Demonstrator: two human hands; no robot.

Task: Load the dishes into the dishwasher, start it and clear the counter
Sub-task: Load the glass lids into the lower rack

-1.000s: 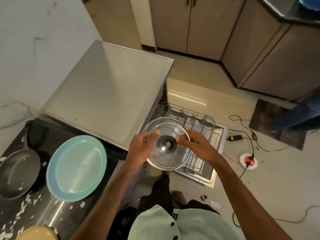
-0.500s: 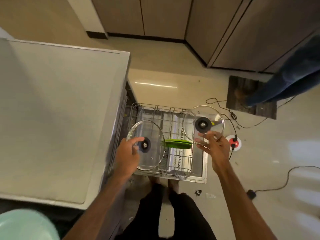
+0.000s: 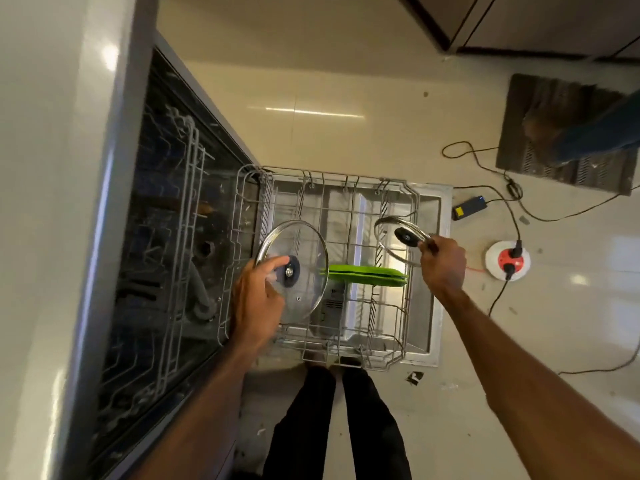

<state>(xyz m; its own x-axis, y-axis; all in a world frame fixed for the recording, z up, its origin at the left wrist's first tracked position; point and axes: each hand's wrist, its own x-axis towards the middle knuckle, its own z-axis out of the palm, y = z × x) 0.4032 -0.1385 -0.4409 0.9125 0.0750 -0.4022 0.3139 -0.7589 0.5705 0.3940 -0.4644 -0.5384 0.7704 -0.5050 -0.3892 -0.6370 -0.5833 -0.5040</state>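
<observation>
Below, glossy beige floor (image 3: 311, 64) around open dishwasher (image 3: 145, 271).

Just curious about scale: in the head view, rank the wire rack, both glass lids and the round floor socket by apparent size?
Largest: wire rack.
Then the lids: the left lid looks bigger, but the right lid is tilted, so unsure.
Smallest: round floor socket.
</observation>
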